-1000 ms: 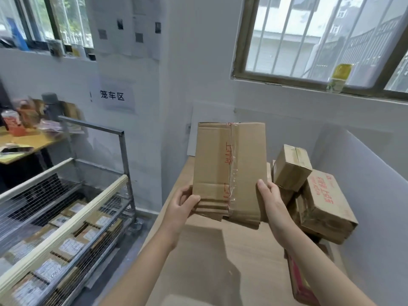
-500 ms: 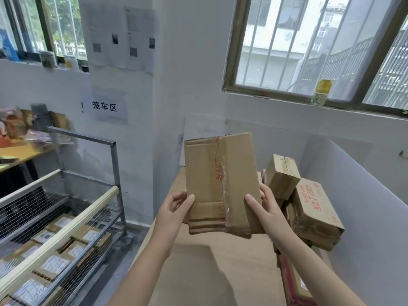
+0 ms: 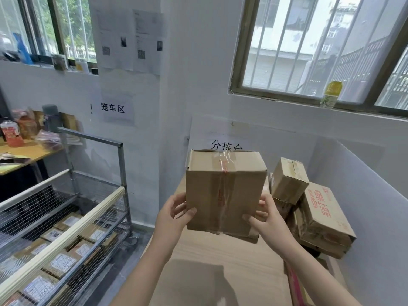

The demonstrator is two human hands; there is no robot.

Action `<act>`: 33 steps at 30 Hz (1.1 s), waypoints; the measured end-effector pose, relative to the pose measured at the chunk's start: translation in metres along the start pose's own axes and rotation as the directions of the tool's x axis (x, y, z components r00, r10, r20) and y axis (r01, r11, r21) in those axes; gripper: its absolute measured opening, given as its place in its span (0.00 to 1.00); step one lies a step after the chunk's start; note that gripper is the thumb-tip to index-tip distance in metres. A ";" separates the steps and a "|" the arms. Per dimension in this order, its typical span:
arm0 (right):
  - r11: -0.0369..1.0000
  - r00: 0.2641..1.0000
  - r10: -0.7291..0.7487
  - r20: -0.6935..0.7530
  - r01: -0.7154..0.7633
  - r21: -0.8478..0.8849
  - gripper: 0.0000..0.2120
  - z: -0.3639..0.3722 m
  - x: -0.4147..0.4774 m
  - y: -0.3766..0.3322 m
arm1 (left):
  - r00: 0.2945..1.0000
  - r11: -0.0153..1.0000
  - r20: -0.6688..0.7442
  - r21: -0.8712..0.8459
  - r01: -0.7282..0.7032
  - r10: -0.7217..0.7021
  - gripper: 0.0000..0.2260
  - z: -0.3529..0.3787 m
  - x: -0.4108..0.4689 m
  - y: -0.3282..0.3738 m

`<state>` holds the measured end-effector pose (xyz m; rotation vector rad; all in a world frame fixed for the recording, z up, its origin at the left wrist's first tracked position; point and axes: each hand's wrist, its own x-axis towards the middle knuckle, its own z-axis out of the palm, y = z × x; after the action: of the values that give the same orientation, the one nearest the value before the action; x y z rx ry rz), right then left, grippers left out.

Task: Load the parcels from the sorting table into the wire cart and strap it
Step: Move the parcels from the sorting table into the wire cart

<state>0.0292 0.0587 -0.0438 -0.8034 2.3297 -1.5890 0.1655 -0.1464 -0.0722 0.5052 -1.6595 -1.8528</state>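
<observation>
Tipped forward since earlier frame: parcel (image 3: 223, 195) now shows taped top, held in air above sorting table (image 3: 220, 266). Left hand (image 3: 174, 219) and right hand (image 3: 268, 219) clasp lower sides, thumbs on front, likely steadying for carry to wire cart (image 3: 66, 217) at left. Remaining parcels (image 3: 315, 208) piled right.

Parcel stack (image 3: 318, 215) right, cart rail (image 3: 66, 238) left

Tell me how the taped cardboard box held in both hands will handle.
Probably light: the left hand and right hand hold the box up by its lower corners. Likely stiff: its faces look flat, though its bottom edge looks crumpled. The glossy tape may be slippery.
</observation>
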 end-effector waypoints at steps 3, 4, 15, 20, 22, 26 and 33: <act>1.000 1.000 -0.007 0.014 0.006 0.029 0.20 0.001 0.000 -0.001 | 1.000 1.000 0.001 0.021 0.006 -0.006 0.17 -0.004 0.002 -0.003; 0.999 1.000 -0.006 0.017 0.005 0.042 0.20 0.001 0.000 -0.001 | 1.000 1.000 0.001 0.024 0.007 -0.007 0.17 -0.005 0.003 -0.004; 0.987 0.995 0.100 -0.010 -0.098 0.127 0.09 -0.005 0.003 0.012 | 1.000 0.994 0.012 0.112 -0.016 0.015 0.13 -0.014 0.000 -0.006; 0.987 0.998 0.059 0.002 -0.058 0.151 0.13 -0.006 0.001 0.007 | 0.999 0.994 -0.010 0.109 -0.031 0.032 0.11 -0.011 -0.003 -0.001; 0.982 0.998 0.070 -0.004 -0.068 0.174 0.14 -0.006 0.000 0.006 | 0.999 0.996 -0.012 0.078 -0.038 0.039 0.09 -0.007 -0.004 -0.001; 0.983 0.997 0.075 -0.014 -0.071 0.170 0.15 -0.006 0.000 0.009 | 1.000 1.000 -0.017 -0.004 -0.022 0.022 0.06 0.000 -0.008 0.000; 0.965 0.988 0.130 -0.079 -0.108 0.237 0.11 -0.007 -0.003 0.019 | 0.995 0.999 0.098 -0.033 -0.011 0.014 0.08 0.008 -0.007 0.001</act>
<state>0.0225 0.0712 -0.0590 -0.5366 2.1517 -1.8377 0.1658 -0.1355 -0.0710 0.3949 -1.6888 -1.9200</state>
